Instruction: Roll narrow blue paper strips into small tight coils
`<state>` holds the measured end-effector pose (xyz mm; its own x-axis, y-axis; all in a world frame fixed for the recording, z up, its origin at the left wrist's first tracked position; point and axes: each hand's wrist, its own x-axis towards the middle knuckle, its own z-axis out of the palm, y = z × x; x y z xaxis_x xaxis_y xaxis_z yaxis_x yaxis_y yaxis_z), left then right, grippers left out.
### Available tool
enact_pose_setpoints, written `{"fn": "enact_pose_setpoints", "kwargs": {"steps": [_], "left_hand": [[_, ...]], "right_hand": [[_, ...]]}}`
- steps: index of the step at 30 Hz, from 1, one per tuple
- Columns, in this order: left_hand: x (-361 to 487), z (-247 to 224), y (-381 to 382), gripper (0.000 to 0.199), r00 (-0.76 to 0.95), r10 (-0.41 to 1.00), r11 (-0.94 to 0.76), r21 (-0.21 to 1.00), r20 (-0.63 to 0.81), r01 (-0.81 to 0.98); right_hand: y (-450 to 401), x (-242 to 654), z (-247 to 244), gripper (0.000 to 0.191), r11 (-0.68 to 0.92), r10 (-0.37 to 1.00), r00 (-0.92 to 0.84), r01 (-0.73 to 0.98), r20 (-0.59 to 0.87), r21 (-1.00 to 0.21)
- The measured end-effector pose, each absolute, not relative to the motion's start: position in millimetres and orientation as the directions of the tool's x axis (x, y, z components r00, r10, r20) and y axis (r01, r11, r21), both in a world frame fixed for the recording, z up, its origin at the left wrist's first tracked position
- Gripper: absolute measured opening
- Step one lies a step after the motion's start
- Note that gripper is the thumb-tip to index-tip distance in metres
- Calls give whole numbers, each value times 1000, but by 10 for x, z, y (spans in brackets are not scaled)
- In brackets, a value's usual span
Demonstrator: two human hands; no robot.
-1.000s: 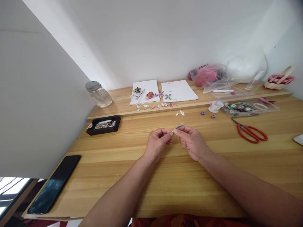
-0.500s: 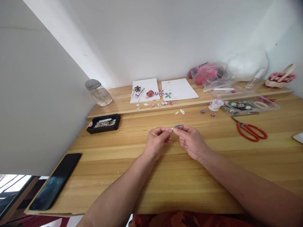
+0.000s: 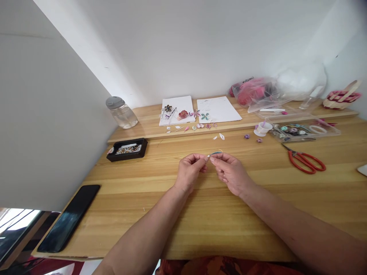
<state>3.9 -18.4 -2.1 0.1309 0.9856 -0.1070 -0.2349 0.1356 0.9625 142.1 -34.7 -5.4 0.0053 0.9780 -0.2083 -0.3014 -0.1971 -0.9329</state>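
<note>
My left hand (image 3: 189, 170) and my right hand (image 3: 231, 171) meet fingertip to fingertip over the middle of the wooden table (image 3: 143, 221). Between them they pinch a small piece, white at the left tip, with a blue thread (image 3: 215, 153) running along the right fingertips. A thin, light wire or thread end curves up just above my right fingers. Beyond the hands lie two small white petal shapes (image 3: 221, 136). Farther back, several small petals and flower pieces (image 3: 194, 128) sit in a row before two white paper stacks (image 3: 219, 109).
Red-handled scissors (image 3: 306, 160) lie at right, below a clear box of thread bobbins (image 3: 304, 130) and a white spool (image 3: 263, 129). At left are a black bead tray (image 3: 127, 150), a bottle (image 3: 122, 113) and a phone (image 3: 69, 218). A woven basket (image 3: 341, 98) stands at back right.
The view has shifted slightly, so the table items sit a little farther right. Both hands keep their pinch; the blue thread shows a little lower and flatter over my right fingers.
</note>
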Motion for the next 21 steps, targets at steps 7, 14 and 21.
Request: {"fn": "enact_pose_setpoints", "kwargs": {"steps": [7,14,21], "left_hand": [[-42,-9,-119,27,87,996,39,994,-30,-102],[-140,41,-54,24,60,998,-30,988,21,152],[-263,59,-44,22,283,956,17,973,-83,229]], "right_hand": [[-391,1417,-36,20,4,1000,20,35,4,-999],[-450,1507,47,8,349,927,-62,509,370,-787],[-367,1669,153,12,450,885,-170,553,434,-701]]}}
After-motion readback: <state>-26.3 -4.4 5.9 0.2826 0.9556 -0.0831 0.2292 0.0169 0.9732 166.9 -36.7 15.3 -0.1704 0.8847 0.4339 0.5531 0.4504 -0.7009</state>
